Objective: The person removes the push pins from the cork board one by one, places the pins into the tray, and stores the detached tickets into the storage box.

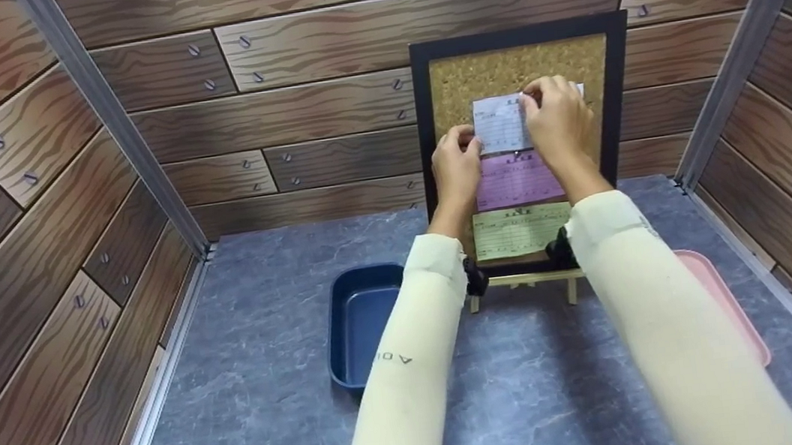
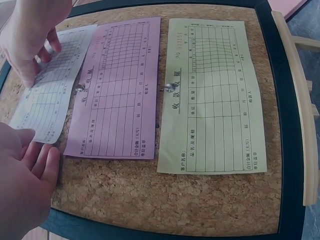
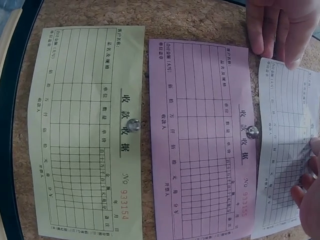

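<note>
A white receipt slip [image 1: 499,123] lies against a framed corkboard [image 1: 491,71], above a purple receipt slip [image 1: 512,182] and a green receipt slip [image 1: 518,230]. My left hand [image 1: 457,166] pinches the white slip's left edge between thumb and fingers. At the middle of its top edge is my right hand [image 1: 559,119], thumb and forefinger curled close together over the paper; I cannot tell what lies between those fingertips. Clear pushpins stand in the other two slips: one on the purple slip [image 3: 252,132], another pushpin [image 3: 133,125] on the green.
The board leans on a small wooden easel [image 1: 524,278]. A dark blue tray [image 1: 334,336] sits left of it, partly behind my left sleeve. To the right, a pink tray [image 1: 722,296] shows past my right sleeve. Wood-patterned walls [image 1: 307,112] enclose the grey marbled table [image 1: 250,391].
</note>
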Available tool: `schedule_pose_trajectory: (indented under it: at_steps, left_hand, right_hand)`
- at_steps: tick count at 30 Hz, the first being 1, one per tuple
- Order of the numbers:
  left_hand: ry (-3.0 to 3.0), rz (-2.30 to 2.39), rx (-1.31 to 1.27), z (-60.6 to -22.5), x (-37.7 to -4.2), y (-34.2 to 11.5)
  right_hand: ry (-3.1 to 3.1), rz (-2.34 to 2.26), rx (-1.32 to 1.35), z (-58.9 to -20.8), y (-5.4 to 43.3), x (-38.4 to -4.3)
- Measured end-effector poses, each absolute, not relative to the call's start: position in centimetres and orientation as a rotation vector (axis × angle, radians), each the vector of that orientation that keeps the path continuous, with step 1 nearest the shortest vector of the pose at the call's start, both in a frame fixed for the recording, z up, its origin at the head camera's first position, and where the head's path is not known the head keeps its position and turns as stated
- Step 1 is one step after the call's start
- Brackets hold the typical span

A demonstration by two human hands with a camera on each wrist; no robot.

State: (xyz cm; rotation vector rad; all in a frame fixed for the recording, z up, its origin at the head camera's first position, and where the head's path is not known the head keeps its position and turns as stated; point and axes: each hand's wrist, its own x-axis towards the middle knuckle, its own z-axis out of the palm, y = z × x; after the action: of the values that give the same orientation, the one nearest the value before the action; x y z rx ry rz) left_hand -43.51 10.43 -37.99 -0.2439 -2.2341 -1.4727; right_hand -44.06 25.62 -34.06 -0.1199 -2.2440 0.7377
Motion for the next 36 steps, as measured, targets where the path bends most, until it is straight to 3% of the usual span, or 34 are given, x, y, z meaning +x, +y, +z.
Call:
schedule_pose_trajectory:
  at_steps: [36]
  left_hand:
    - [-2.218, -1.530, -0.190, -37.81, -43.57, 10.41]
  right_hand:
    - [-2.244, 0.760, -0.092, -34.15, 25.85, -44.14]
